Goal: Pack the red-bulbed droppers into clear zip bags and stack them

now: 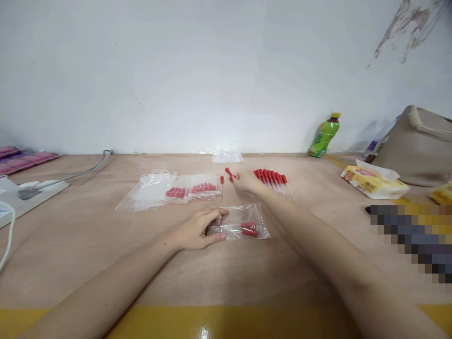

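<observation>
My left hand (203,228) rests on the table at the left end of a clear zip bag (233,217), thumb and fingers spread on the plastic. Two red-bulbed droppers (249,229) lie inside that bag. Beyond it, my right hand (243,182) is closed at a red-bulbed dropper (229,172); its fingertips are partly hidden. Another single dropper (221,180) lies just left of it. To the right is a row of several red-bulbed droppers (273,175), partly behind my right forearm. Filled bags with red bulbs (203,188) lie to the left, beside flat clear bags (150,188).
A white packet (228,157) lies by the wall. A green bottle (325,136), a yellow tissue pack (374,181) and a beige bag (420,146) stand at the right. Cables (88,169) and a white board (42,193) are at the left.
</observation>
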The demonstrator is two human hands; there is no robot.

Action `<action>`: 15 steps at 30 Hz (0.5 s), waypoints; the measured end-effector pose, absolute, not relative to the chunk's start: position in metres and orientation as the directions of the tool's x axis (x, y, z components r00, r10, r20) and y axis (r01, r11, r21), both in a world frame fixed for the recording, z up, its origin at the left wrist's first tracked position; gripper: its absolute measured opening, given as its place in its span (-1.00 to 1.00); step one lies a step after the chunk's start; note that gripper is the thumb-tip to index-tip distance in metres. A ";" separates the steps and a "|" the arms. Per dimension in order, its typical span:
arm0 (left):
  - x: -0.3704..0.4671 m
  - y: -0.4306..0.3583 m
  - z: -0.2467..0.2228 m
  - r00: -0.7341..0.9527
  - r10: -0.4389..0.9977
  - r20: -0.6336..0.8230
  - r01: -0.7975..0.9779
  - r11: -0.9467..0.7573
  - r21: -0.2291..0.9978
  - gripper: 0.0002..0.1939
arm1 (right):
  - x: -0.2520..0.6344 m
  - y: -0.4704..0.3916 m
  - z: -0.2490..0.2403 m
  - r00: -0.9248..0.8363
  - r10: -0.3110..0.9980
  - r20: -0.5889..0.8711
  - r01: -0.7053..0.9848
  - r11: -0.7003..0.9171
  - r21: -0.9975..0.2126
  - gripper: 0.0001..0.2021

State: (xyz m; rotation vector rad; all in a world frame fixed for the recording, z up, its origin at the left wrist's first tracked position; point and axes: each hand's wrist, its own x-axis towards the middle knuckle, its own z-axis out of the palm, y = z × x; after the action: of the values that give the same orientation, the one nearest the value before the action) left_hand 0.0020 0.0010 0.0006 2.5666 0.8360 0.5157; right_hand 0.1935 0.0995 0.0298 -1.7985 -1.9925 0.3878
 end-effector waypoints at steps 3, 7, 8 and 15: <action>0.001 0.001 0.000 0.754 0.621 0.215 0.484 -0.746 0.458 -0.73 | 0.225 0.080 0.030 -0.093 0.978 0.187 0.807 0.184 -0.561 -0.78; 0.000 0.002 0.001 0.769 0.600 0.221 0.464 -0.761 0.453 -0.70 | 0.269 0.044 0.013 -0.015 0.935 0.353 0.426 0.326 -0.844 -0.42; -0.001 0.002 0.001 0.773 0.595 0.220 0.463 -0.766 0.447 -0.68 | 0.277 0.034 0.008 -0.005 0.944 0.330 0.336 0.312 -0.889 -0.33; -0.002 0.006 -0.002 0.812 0.544 0.212 0.458 -0.818 0.348 -0.50 | 0.284 0.004 -0.015 0.169 0.971 0.166 -0.018 0.172 -0.985 -0.19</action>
State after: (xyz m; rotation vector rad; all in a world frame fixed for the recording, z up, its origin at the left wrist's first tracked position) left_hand -0.0020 0.0056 -0.0016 2.7167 0.7686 0.4403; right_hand 0.2838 0.0040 -0.0149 -1.1357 -1.1385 0.9777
